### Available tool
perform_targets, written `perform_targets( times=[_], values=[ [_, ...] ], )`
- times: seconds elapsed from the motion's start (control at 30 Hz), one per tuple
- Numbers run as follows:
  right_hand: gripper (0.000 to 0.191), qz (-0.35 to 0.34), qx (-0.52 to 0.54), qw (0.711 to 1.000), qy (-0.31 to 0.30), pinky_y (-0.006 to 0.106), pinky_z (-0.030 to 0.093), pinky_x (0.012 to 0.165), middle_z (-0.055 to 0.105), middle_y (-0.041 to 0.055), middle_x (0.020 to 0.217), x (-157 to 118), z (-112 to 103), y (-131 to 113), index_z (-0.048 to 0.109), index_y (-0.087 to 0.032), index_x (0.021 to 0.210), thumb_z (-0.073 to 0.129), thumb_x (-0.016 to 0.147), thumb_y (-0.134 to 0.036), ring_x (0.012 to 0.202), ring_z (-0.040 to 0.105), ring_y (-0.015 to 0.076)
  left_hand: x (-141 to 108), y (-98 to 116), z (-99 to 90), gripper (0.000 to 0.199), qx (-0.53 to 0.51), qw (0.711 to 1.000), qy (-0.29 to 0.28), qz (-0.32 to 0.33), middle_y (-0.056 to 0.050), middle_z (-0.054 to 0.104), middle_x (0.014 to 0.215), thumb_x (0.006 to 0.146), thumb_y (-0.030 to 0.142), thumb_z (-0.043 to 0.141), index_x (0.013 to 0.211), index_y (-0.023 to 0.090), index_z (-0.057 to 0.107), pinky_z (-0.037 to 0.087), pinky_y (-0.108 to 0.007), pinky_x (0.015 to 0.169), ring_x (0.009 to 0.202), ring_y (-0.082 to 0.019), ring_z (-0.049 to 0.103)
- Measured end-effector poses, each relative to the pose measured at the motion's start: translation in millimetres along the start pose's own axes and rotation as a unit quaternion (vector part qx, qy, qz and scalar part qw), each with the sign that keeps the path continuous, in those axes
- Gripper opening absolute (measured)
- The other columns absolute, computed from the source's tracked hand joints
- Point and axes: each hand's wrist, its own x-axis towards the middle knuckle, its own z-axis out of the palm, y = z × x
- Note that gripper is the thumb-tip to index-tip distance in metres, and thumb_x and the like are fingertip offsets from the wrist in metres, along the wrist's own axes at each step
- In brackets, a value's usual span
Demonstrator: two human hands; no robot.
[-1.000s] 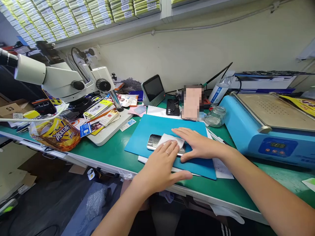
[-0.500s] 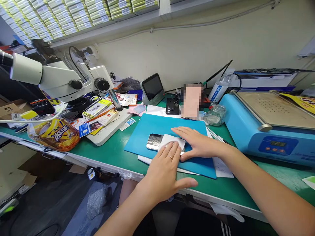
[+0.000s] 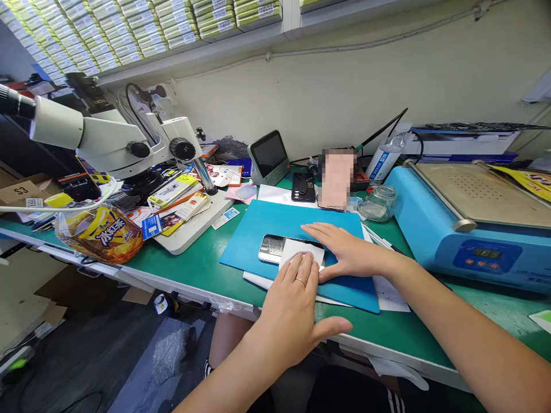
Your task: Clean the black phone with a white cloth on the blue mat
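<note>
A phone (image 3: 271, 248) lies flat, screen up, on a blue mat (image 3: 262, 219). Over its right part is a white cloth or paper (image 3: 303, 248). The fingertips of my left hand (image 3: 293, 310) press flat on this white piece, fingers extended and thumb out to the right. At the phone's right end rests my right hand (image 3: 344, 249), its thumb and fingers spread around that end, some fingertips touching the edge area. The right end of the phone is partly hidden by the hands and the white piece.
A microscope (image 3: 124, 143) and a drink bottle (image 3: 101, 232) stand left. Behind the mat are a black phone (image 3: 303, 187), a small display (image 3: 269, 155), a glass jar (image 3: 376, 202) and a water bottle (image 3: 384, 158). A blue heating plate machine (image 3: 439, 235) sits right.
My left hand has slid slightly down and to the right over the phone. The white piece has shifted a little, showing more of the screen. My right hand has hardly moved.
</note>
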Motion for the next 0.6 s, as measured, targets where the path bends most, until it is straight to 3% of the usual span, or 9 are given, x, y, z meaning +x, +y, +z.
perform_targets(
  times=[0.13,0.3,0.43,0.53,0.6],
  values=[
    [0.118,-0.007,0.005,1.000,0.003,0.070,0.022,0.119,0.023,0.0138,0.171,0.1,1.4,1.5,0.017,-0.034,0.164,0.071,0.070,-0.080,0.155,0.017,0.0470,-2.2,-15.9,-14.7,0.084,-0.006,1.000,-0.013,0.000,-0.014,0.042,0.162,0.098,0.076,0.034,0.153,0.014,0.044,0.033,-0.051,0.123,0.152,-0.033,0.035],
    [0.122,0.004,0.000,1.000,-0.008,0.066,0.021,0.121,0.023,0.0157,0.171,-0.1,0.1,-1.9,0.018,-0.029,0.165,0.072,0.068,-0.080,0.155,0.017,0.0445,2.4,-36.3,-19.5,0.074,0.022,0.999,0.008,-0.035,-0.019,0.047,0.157,0.102,0.069,0.040,0.149,0.011,0.046,0.038,-0.053,0.118,0.147,-0.035,0.041],
    [0.120,0.004,-0.007,1.000,-0.009,0.067,0.022,0.120,0.021,0.0144,0.172,0.3,0.3,0.3,0.016,-0.031,0.165,0.071,0.070,-0.080,0.156,0.016,0.0439,6.1,-14.1,-6.9,0.089,0.034,0.998,0.022,-0.045,-0.026,0.046,0.155,0.095,0.077,0.042,0.148,0.005,0.045,0.038,-0.056,0.117,0.148,-0.041,0.037],
    [0.115,0.006,-0.011,1.000,-0.010,0.067,0.023,0.121,0.022,0.0138,0.172,0.9,1.4,4.0,0.017,-0.031,0.165,0.068,0.073,-0.079,0.156,0.015,0.0434,5.9,1.8,-1.0,0.093,0.015,1.000,0.012,-0.004,-0.023,0.047,0.155,0.094,0.081,0.037,0.148,0.007,0.046,0.037,-0.054,0.119,0.149,-0.039,0.036],
    [0.116,0.003,-0.009,1.000,-0.007,0.067,0.023,0.120,0.023,0.0141,0.171,1.1,1.8,4.7,0.018,-0.031,0.165,0.069,0.073,-0.079,0.156,0.016,0.0439,4.8,-0.9,-1.3,0.091,0.005,1.000,0.013,0.001,-0.021,0.047,0.156,0.095,0.081,0.034,0.149,0.008,0.046,0.036,-0.051,0.120,0.150,-0.036,0.037]
  ],
)
